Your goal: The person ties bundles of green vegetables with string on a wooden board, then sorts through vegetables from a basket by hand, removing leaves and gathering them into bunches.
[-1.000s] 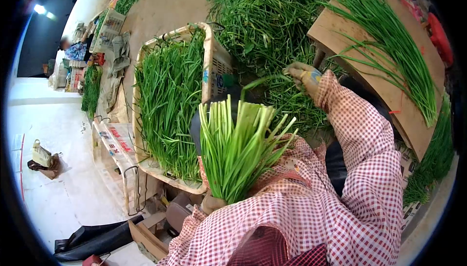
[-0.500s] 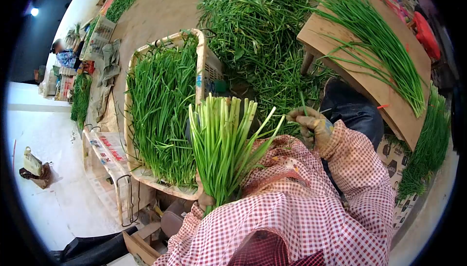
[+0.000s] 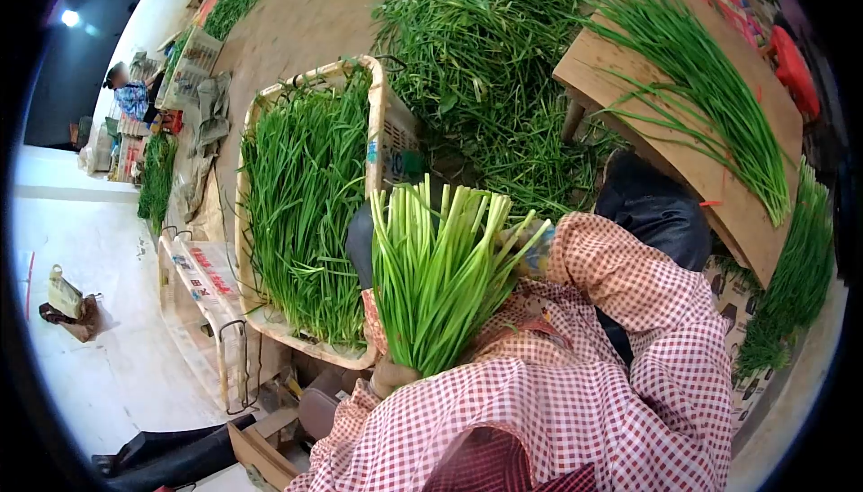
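Note:
A bunch of Chinese chives (image 3: 440, 276) stands in front of me, with pale cut stem ends upward and green leaves downward. My left hand (image 3: 393, 375), gloved, is closed around its lower, leafy part near my lap. My right hand (image 3: 538, 254), in a stained glove, is at the right side of the bunch by the stem ends. Stems cover its fingers, so I cannot see whether they grip anything. A checked red-and-white smock (image 3: 575, 402) covers my lap and arms.
Left of the bunch, a plastic crate (image 3: 374, 123) is packed with chives. A heap of loose greens (image 3: 494, 51) lies on the floor ahead. At right, a wooden board (image 3: 620, 78) bears more chives. Another person (image 3: 133, 101) sits far left beside crates.
My right hand has moved left, from apart with a thin stalk in its fingers to the bunch's side, partly behind stems. The bunch has shifted slightly right and looks more spread.

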A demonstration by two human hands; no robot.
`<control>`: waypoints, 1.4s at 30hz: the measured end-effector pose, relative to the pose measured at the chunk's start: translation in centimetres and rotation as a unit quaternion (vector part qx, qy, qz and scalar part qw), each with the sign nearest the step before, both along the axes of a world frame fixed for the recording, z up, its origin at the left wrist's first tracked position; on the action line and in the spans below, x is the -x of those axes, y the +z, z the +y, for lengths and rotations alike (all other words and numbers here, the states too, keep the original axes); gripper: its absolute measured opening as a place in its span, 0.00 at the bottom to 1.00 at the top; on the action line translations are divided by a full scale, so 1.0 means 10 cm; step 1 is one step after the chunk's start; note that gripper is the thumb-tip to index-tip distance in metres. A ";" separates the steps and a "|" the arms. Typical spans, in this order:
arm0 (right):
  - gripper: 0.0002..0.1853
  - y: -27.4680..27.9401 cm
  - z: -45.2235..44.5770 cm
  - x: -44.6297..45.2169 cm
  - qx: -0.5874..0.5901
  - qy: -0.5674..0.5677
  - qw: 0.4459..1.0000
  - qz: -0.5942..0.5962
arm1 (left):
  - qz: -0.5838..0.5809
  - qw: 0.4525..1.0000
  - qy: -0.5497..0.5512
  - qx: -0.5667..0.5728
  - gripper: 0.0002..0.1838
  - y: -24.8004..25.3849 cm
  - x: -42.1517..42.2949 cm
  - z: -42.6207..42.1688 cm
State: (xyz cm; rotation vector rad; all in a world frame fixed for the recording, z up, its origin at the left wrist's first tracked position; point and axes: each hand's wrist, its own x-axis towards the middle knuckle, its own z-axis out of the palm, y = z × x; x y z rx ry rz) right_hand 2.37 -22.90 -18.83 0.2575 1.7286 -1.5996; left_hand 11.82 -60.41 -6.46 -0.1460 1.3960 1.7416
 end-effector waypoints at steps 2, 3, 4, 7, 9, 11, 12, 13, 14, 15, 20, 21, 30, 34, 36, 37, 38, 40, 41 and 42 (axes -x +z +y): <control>0.23 0.06 0.07 0.07 -0.101 0.024 0.991 0.081 | -0.007 1.000 0.005 -0.002 0.48 0.01 -0.02 -0.01; 0.19 0.15 0.17 0.09 -0.129 -0.073 0.985 0.084 | -0.011 1.000 0.006 -0.003 0.48 0.02 -0.03 -0.01; 0.16 0.30 0.30 0.06 -0.092 -0.258 0.961 0.051 | -0.014 1.000 0.009 -0.007 0.48 0.02 -0.03 -0.02; 0.10 1.00 0.56 -0.09 0.096 -0.523 0.844 0.074 | -0.025 0.999 0.018 -0.024 0.47 0.02 -0.04 -0.02; 0.13 1.29 0.39 -0.28 0.111 -0.415 0.898 0.097 | -0.040 0.998 0.026 -0.041 0.47 0.01 -0.04 -0.01; 0.24 1.21 0.15 -0.42 0.093 -0.207 0.952 0.206 | -0.067 0.995 0.038 -0.065 0.47 0.01 -0.04 0.00; 0.25 1.41 0.07 -0.41 -0.009 -0.125 0.978 0.164 | -0.077 0.993 0.042 -0.076 0.46 0.01 -0.04 0.01; 0.24 1.40 -0.02 -0.42 0.034 -0.147 0.966 0.208 | -0.076 0.993 0.042 -0.082 0.46 0.02 -0.04 0.01; 0.24 1.34 -0.08 -0.42 0.078 -0.166 0.950 0.253 | -0.074 0.993 0.043 -0.085 0.46 0.04 -0.04 0.02; 0.24 1.00 -0.12 -0.42 0.080 -0.165 0.949 0.255 | -0.045 0.996 0.028 -0.078 0.45 0.05 -0.03 0.00; 0.18 1.48 -0.01 -0.40 -0.057 -0.006 0.966 0.251 | 0.284 0.950 -0.120 0.049 0.42 -0.13 -0.05 -0.18; 0.21 1.30 -0.06 -0.44 0.068 -0.041 0.965 0.248 | 0.184 0.977 -0.059 0.087 0.41 -0.05 -0.06 -0.10; 0.20 1.05 0.49 0.06 0.233 -0.076 0.919 0.308 | 0.112 0.980 -0.091 0.138 0.46 -0.12 -0.03 -0.09; 0.23 1.43 0.31 0.04 -0.124 0.097 0.891 0.426 | 0.081 0.987 -0.067 0.120 0.46 -0.11 -0.06 -0.02; 0.19 1.35 0.21 0.08 -0.114 0.088 0.895 0.422 | 0.073 0.989 -0.058 0.117 0.46 -0.10 -0.07 0.00; 0.17 1.26 0.15 0.12 -0.119 0.088 0.924 0.353 | 0.070 0.989 -0.055 0.116 0.46 -0.09 -0.08 0.01; 0.15 1.20 0.10 0.15 -0.125 0.089 0.947 0.281 | 0.068 0.990 -0.052 0.115 0.46 -0.09 -0.06 0.03; 0.13 0.99 0.07 0.18 -0.145 0.073 0.957 0.240 | 0.062 0.991 -0.047 0.112 0.46 -0.11 -0.06 0.05; 0.13 0.25 0.14 0.24 0.102 -0.052 0.958 0.263 | 0.060 0.991 -0.045 0.111 0.46 -0.11 -0.06 0.06; 0.12 0.15 0.25 0.37 0.025 -0.075 0.951 0.297 | 0.056 0.992 -0.041 0.109 0.46 -0.13 -0.06 0.06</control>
